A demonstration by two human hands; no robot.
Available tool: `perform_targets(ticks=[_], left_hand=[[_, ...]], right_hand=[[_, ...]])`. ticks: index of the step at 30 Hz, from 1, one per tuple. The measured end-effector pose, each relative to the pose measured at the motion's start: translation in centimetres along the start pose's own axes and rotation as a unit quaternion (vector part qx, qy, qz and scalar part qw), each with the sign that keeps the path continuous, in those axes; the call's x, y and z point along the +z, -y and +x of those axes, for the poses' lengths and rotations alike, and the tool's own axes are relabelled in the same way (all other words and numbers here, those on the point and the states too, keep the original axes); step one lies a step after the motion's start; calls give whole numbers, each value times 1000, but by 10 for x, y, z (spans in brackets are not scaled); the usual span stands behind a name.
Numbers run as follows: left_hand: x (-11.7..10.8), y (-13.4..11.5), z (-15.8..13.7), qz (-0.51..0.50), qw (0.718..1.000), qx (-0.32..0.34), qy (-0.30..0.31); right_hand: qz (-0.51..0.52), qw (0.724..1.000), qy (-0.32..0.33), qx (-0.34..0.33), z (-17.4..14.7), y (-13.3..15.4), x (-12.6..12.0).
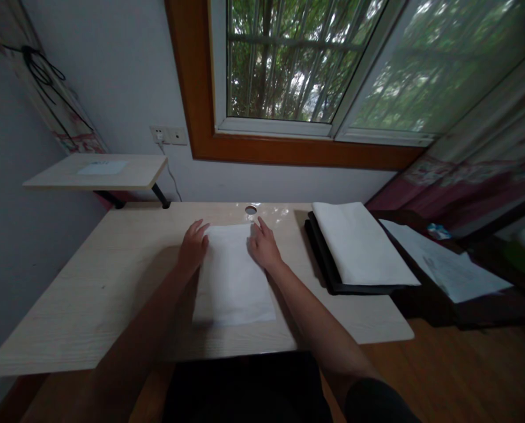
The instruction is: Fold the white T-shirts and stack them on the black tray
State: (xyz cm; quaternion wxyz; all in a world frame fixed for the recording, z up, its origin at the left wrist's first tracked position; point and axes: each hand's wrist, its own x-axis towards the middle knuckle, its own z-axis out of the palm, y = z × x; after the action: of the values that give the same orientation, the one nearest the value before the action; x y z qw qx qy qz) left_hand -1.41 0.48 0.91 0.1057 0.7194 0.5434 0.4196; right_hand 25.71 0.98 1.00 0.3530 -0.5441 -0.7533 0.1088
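Observation:
A white rectangular sheet (236,276) lies flat on the pale wooden desk (125,282) in front of me; whether it is paper or thin cloth I cannot tell. At its upper left edge rests my left hand (194,247), with fingers stretched forward and the thumb side touching the sheet. My right hand (263,245) is at the upper right corner, its index finger extended past the edge and the thumb by the sheet. Both hands look open, palms down.
To the right, a white stack (363,247) sits on a black flat object (321,258). Printed paper (451,270) lies on dark furniture beyond the desk. A raised shelf (134,170) stands at the back left. Near the back edge is a round cable hole (250,210).

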Motion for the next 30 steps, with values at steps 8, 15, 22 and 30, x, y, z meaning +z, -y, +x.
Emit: perform_targets(ticks=[8,15,22,30], left_hand=[[13,-44,-41,107,979,74,157],[-11,-17,-57,127,981,33,142],[-31,-39,-73,149,981,45,112],[3,-90,-112,174,970,69,153]], right_hand=[[-67,986,106,-109,-27,43,21],[-94,988,106,-62,-44,18,4],[-96,991,89,-18,-61,19,-21],[-86,986,116,-82,-99,68,-1]])
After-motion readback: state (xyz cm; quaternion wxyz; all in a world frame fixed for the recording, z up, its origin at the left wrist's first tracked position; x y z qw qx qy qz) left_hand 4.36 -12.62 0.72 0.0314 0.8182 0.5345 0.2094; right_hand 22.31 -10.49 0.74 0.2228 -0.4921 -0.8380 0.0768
